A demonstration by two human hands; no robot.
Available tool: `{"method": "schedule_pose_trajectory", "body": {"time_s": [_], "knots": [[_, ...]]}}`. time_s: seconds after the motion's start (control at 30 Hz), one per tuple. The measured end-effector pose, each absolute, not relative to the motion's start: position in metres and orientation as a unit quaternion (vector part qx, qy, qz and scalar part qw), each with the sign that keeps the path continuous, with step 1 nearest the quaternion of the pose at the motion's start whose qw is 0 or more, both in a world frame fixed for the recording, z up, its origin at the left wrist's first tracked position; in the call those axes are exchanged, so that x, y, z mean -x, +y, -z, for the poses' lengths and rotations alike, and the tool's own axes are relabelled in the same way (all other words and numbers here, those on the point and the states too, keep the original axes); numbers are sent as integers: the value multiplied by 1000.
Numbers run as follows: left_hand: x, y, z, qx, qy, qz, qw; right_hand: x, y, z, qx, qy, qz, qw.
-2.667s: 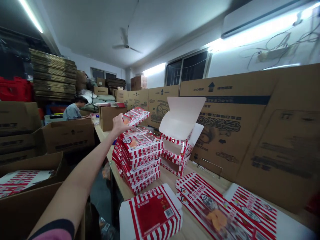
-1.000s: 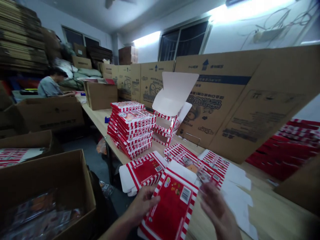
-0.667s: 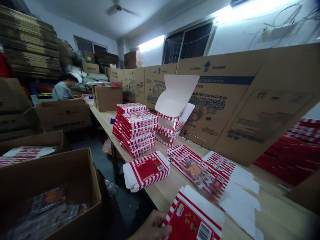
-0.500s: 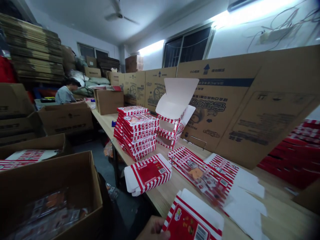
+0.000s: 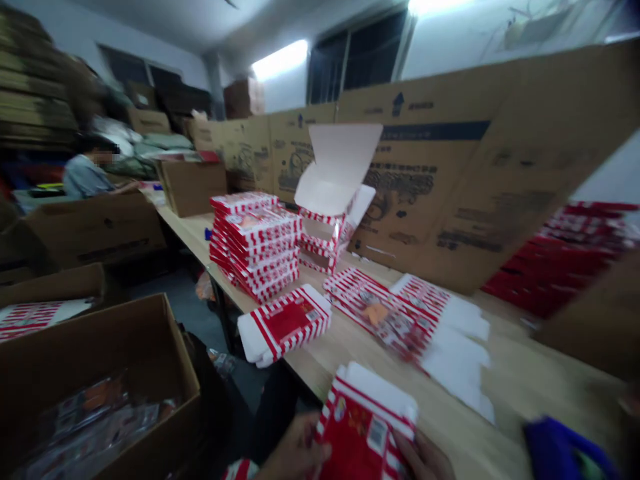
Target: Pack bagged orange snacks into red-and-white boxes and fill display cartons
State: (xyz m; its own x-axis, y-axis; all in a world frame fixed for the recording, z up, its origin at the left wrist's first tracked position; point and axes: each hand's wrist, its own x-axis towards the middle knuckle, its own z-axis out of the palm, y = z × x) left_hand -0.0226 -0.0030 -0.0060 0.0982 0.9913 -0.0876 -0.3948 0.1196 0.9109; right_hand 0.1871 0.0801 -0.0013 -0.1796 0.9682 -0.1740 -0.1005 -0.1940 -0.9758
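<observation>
A red-and-white striped carton (image 5: pixel 353 427) with open white end flaps lies between my hands at the near table edge. My left hand (image 5: pixel 297 443) grips its left side, thumb over the red face. At the right side my right hand (image 5: pixel 425 457) holds the carton's edge, partly cut off by the frame. A second striped carton (image 5: pixel 287 323) with its flaps out lies just beyond. To the right of it a flat striped sheet (image 5: pixel 350 293) bears a clear packet with an orange piece (image 5: pixel 376 313). White-flapped carton blanks (image 5: pixel 457 360) lie beside them.
Several filled striped cartons (image 5: pixel 260 247) are stacked beside standing white-lidded boxes (image 5: pixel 337 167). A large cardboard box (image 5: pixel 183 360) with clear packets is at left. Cardboard panels (image 5: pixel 440 193) line the table's back. A blurred blue object (image 5: pixel 565 450) sits at right. A person (image 5: pixel 87 170) works far left.
My right hand has come into view and onto the carton's right side. The view has tilted down and shifted right, bringing in the blue object. My left hand keeps its hold.
</observation>
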Motion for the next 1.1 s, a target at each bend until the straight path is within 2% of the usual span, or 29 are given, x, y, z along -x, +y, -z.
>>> {"method": "schedule_pose_trajectory", "body": {"time_s": [0.07,0.1,0.2,0.43,0.53,0.67,0.8,1.0,1.1], "knots": [[19,-3,-7,-360,371,-589,621,-187,73,-1,491,-431,-615,442],[18,2,-13,-357,365,-607,609,-186,71,-3,482,-420,-608,471],[18,23,-22,-355,362,-601,618,-185,68,-10,456,-430,-584,516],[15,27,-20,-347,349,-537,685,-202,54,-6,432,-428,-645,463],[12,26,-19,-366,395,-537,650,-208,53,1,447,-437,-635,455],[9,35,-14,-356,488,-543,583,-207,57,9,466,-508,-524,500],[12,44,-8,-335,507,-550,573,-205,59,11,435,-475,-557,524],[24,50,-19,-335,511,-493,619,-206,62,2,394,-481,-653,432],[28,51,-24,-359,507,-460,635,-206,65,-2,397,-481,-657,425]]}}
